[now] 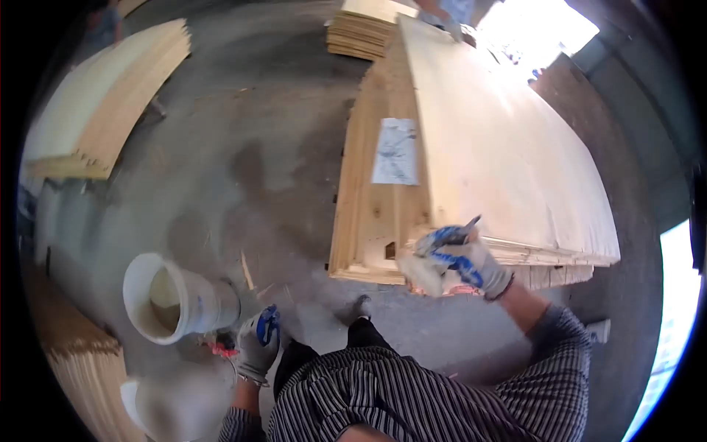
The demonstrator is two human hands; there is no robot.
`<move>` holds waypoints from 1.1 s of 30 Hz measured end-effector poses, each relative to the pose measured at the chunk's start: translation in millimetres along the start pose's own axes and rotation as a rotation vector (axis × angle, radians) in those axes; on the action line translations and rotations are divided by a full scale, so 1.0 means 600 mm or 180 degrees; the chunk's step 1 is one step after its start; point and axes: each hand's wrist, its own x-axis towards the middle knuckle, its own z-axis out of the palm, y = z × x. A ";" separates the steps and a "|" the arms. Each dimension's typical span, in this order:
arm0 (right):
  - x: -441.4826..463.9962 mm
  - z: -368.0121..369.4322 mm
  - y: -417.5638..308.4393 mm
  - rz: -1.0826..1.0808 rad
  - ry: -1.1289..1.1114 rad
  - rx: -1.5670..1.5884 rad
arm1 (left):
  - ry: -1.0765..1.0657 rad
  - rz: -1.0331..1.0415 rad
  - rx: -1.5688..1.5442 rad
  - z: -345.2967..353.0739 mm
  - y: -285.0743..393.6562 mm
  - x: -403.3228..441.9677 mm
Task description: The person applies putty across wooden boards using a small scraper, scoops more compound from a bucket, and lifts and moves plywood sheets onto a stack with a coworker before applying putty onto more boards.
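The right hand, in a white and blue glove, reaches forward with the fingers curled, the elbow bent out to the side and the forearm bare below a striped sleeve. The left hand, also gloved, hangs low beside the torso, fingers bent.

On the left of the room, a pale sheet stack has a person positioned at its far end. A smaller board stack is located farther off, above the grey floor. Bright light enters through an opening.
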 end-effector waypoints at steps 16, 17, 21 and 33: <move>0.335 0.782 0.230 -0.2382 -0.3065 -0.1268 | 0.1477 -0.1583 -0.0133 -0.176 -0.076 -0.322; 0.341 0.785 0.246 -0.2824 -0.2765 -0.2442 | 0.1424 -0.1563 -0.0021 -0.172 -0.077 -0.331; 0.388 0.732 0.347 -0.2071 -0.2430 -0.1318 | 0.1264 -0.1280 0.0165 -0.200 -0.087 -0.312; 0.042 -0.059 0.500 0.0832 0.0562 -0.3711 | -0.0699 0.1735 0.1555 -0.219 0.244 0.198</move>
